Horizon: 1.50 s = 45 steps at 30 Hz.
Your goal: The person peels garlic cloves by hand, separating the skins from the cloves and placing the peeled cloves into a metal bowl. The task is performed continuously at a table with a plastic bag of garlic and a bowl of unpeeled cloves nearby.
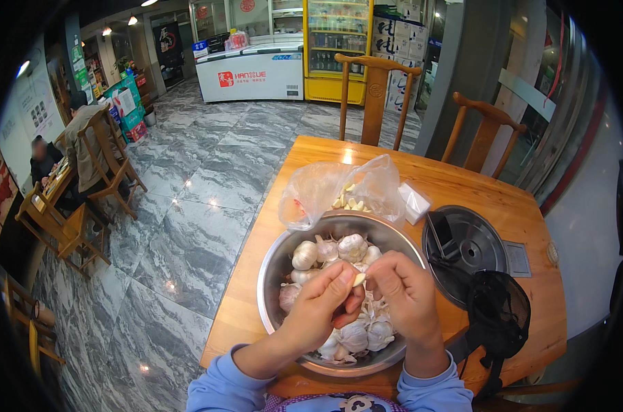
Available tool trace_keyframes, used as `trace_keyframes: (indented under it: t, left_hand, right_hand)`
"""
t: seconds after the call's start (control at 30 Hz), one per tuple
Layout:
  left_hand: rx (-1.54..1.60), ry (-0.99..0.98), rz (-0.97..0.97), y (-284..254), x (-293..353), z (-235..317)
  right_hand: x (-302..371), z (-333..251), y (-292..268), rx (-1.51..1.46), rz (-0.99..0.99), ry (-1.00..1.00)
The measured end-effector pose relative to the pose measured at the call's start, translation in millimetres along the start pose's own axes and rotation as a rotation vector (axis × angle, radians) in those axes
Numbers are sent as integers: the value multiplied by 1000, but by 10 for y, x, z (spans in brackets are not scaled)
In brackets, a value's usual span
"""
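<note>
My left hand [325, 296] is closed around a small pale garlic clove [359, 279], which pokes out between thumb and forefinger. My right hand [402, 292] pinches close beside the clove, fingertips bent together at its skin. Both hands hover over a wide steel bowl [264, 302] on the wooden table. Whole garlic bulbs [304, 255] fill the bowl's far side, and more bulbs with papery skins [354, 336] lie under my hands. Beyond the rim, a clear plastic bag [311, 189] holds several peeled cloves [349, 203].
Right of the bowl are a white tissue pack [414, 203], a round black tray [486, 237] and a black mesh cap [500, 312]. Wooden chairs [374, 89] stand at the table's far side. At left, two people sit at another table; a white chest freezer [253, 74] stands farther back.
</note>
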State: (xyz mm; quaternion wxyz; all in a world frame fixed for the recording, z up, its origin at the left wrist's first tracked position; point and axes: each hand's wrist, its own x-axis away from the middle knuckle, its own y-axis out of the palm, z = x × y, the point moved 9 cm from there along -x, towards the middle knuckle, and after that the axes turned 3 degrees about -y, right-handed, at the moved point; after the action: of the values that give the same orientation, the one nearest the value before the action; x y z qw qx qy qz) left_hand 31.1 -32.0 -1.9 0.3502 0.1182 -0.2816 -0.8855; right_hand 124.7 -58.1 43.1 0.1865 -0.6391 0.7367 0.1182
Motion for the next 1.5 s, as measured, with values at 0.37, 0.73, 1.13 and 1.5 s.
trace_keyframes:
  t: [0.37,0.73,1.13,1.5]
  left_hand:
    - [192,-153,-111,65,11,-89]
    - [236,-213,-142,52,-24,-164]
    - [-35,-67,-14,-48,-58,-4]
    - [-506,183,122,-51,31,128]
  right_hand:
    - [-4,-20,13,-82,-56,-20]
    - [-42,-137,-2,83,-62,-153]
    - [15,147,-56,-141,-14,182]
    - [-8,22,-18,127,-136,-33]
